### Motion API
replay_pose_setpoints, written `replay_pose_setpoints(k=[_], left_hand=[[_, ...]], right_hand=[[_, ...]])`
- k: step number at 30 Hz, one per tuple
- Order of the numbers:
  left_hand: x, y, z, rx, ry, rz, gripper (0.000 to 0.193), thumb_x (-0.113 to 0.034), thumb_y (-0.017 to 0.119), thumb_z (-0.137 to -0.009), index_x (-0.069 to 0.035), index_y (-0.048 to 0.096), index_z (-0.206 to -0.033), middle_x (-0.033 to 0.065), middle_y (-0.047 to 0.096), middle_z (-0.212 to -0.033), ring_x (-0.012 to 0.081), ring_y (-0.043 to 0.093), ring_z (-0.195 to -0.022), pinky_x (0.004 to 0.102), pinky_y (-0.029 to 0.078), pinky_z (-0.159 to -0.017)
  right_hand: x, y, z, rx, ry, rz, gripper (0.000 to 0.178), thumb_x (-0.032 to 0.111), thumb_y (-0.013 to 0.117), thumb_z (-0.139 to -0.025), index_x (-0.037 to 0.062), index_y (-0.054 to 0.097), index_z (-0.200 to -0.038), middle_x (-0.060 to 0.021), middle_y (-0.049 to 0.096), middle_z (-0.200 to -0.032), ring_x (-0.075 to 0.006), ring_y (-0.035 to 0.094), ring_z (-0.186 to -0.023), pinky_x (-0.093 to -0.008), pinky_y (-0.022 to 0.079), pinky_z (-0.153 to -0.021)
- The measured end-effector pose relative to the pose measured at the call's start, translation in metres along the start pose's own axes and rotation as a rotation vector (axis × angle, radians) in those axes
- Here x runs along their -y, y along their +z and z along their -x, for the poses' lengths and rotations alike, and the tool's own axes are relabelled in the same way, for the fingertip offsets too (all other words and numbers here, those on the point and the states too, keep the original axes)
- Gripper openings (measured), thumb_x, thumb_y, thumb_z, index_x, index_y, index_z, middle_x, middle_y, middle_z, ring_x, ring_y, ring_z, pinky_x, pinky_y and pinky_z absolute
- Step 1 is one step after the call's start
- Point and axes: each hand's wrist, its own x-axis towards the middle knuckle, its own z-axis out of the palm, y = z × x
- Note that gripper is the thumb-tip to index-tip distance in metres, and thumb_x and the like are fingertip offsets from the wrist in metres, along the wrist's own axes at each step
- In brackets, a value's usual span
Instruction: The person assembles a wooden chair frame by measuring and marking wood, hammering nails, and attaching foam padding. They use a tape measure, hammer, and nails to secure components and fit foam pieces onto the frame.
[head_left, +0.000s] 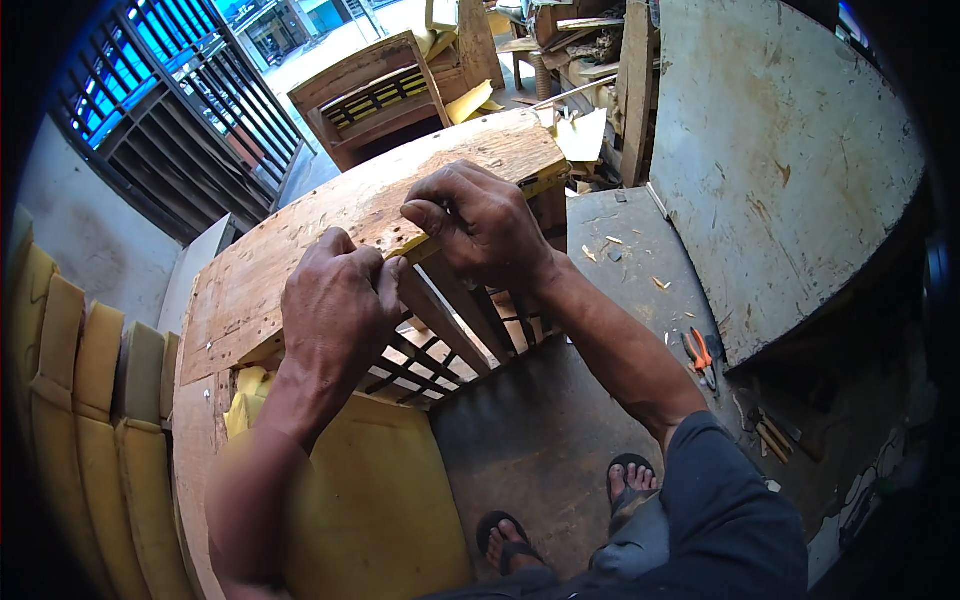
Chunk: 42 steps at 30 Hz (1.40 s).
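Both my hands are at the near edge of a wooden furniture frame [270, 230], which has a pale plywood top with small dark holes. My left hand [345, 300] is closed at the edge, thumb pressed toward the curled fingers. Just right of it and a little higher, my right hand [480, 225] is closed too, knuckles up. What either one pinches is hidden or too small to make out. A thin yellow strip [405, 246] shows along the edge between them. Below, wooden slats and black webbing [420, 365] span the frame, beside a yellow foam panel [375, 490].
Yellow cushions [95, 430] stand in a row at the left. Orange-handled pliers [699, 352] and other tools [772, 435] lie on the floor at right, near wood chips and a leaning pale board [780, 170]. Another wooden frame [370, 95] and scrap wood are behind.
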Motion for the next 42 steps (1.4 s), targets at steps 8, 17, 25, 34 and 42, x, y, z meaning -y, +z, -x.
replay_pose_setpoints(k=[8,17,25,34,42], left_hand=[[0.005,0.005,-0.007,0.023,0.013,0.016,0.027,-0.026,0.070,-0.089,-0.001,0.077,-0.082,0.0170,0.062,-0.079,0.0325,0.064,-0.074,0.0468,0.052,-0.072],[0.004,0.006,-0.005,-0.008,0.045,-0.010,0.030,-0.026,0.069,-0.089,0.001,0.075,-0.079,0.0180,0.061,-0.081,0.0344,0.066,-0.076,0.0483,0.054,-0.073],[0.003,0.011,0.000,-0.057,0.091,-0.010,0.028,-0.024,0.069,-0.088,0.003,0.073,-0.082,0.0185,0.061,-0.085,0.0343,0.065,-0.081,0.0479,0.054,-0.075],[0.003,0.013,0.002,-0.066,0.101,-0.035,0.027,-0.023,0.070,-0.088,0.003,0.073,-0.082,0.0178,0.061,-0.087,0.0335,0.065,-0.083,0.0464,0.054,-0.076],[0.003,0.017,0.004,-0.091,0.165,-0.072,0.027,-0.024,0.071,-0.087,0.003,0.073,-0.082,0.0162,0.060,-0.088,0.0326,0.064,-0.084,0.0463,0.052,-0.076]], right_hand=[[0.009,-0.029,-0.001,0.294,0.098,0.030,0.016,0.019,0.071,-0.092,0.0056,0.070,-0.101,-0.0117,0.070,-0.090,-0.0292,0.067,-0.089,-0.0412,0.048,-0.087],[0.010,-0.026,0.006,0.347,0.114,0.057,0.012,0.013,0.071,-0.089,0.0050,0.070,-0.098,-0.0114,0.070,-0.093,-0.0298,0.065,-0.092,-0.0407,0.046,-0.089],[0.006,-0.024,0.007,0.375,0.085,0.134,0.012,0.011,0.071,-0.089,0.0041,0.068,-0.097,-0.0117,0.067,-0.091,-0.0303,0.063,-0.089,-0.0409,0.046,-0.088],[0.005,-0.020,0.008,0.375,0.021,0.142,0.010,0.008,0.070,-0.089,0.0041,0.066,-0.097,-0.0121,0.065,-0.090,-0.0311,0.062,-0.089,-0.0409,0.046,-0.088],[0.005,-0.021,0.009,0.377,-0.012,0.164,0.011,0.007,0.069,-0.089,0.0035,0.063,-0.096,-0.0123,0.063,-0.090,-0.0317,0.061,-0.090,-0.0421,0.046,-0.087]])
